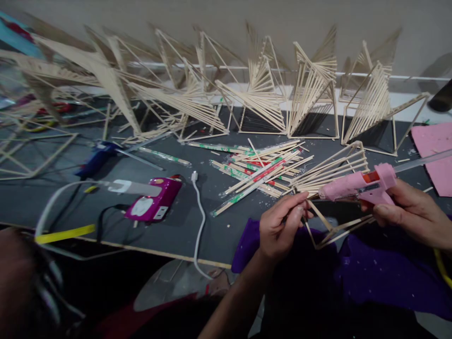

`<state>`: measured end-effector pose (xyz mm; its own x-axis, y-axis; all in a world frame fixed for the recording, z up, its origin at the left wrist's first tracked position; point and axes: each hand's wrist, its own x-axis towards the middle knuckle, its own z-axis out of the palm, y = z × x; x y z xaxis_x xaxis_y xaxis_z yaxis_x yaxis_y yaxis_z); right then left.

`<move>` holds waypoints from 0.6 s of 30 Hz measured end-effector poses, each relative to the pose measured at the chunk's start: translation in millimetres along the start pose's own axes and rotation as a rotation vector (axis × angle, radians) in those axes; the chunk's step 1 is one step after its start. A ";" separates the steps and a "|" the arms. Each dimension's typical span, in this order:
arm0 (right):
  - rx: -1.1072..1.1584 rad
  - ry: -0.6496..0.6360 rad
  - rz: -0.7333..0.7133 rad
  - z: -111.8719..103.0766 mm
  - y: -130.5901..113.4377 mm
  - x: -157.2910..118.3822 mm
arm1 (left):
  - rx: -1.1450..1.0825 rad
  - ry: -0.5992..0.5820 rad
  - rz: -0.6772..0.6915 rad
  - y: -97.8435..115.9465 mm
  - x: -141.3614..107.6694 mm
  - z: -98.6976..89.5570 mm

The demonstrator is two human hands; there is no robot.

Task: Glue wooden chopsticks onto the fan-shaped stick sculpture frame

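My right hand (pixel 411 212) is wrapped round the handle of a pink hot glue gun (pixel 348 184), with a clear glue stick (pixel 429 160) sticking out of its back. The gun's nozzle points left, close to the fingertips of my left hand (pixel 282 226). Those fingers pinch a corner of a wooden stick frame (pixel 330 170), partly hidden behind the gun. The frame has a fan of thin sticks at the top and an angled lower part near my lap. Directly left of it lies a pile of chopsticks (pixel 261 172), some in printed clear wrappers.
Several twisted stick structures (pixel 314 99) stand along the wall. A blue glue gun (pixel 97 157), a magenta power box (pixel 153 200) and a white cable (pixel 200 212) lie on the grey table (pixel 180 240). Pink foam sheet (pixel 434 160) is at right. Another person's blurred arm (pixel 14 278) shows lower left.
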<state>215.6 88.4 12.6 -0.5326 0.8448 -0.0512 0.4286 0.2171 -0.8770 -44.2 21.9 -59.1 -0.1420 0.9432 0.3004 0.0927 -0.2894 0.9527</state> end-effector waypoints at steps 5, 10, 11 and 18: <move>-0.012 0.015 0.000 -0.1 3.0 -1.0 | 0.000 -0.001 -0.004 0.2 0.3 0.3; -0.028 0.018 -0.020 0.3 4.0 -2.2 | -0.005 0.009 0.002 1.0 1.1 1.1; -0.035 0.017 -0.025 0.3 3.7 -2.2 | -0.004 0.009 0.001 0.8 1.0 1.1; -0.079 0.012 -0.046 -1.1 1.5 -2.7 | 0.006 0.014 -0.008 1.5 1.3 0.5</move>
<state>218.5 87.0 12.0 -0.5447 0.8386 -0.0054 0.4602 0.2936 -0.8378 -43.7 22.7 -57.3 -0.1567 0.9429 0.2938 0.0973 -0.2813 0.9547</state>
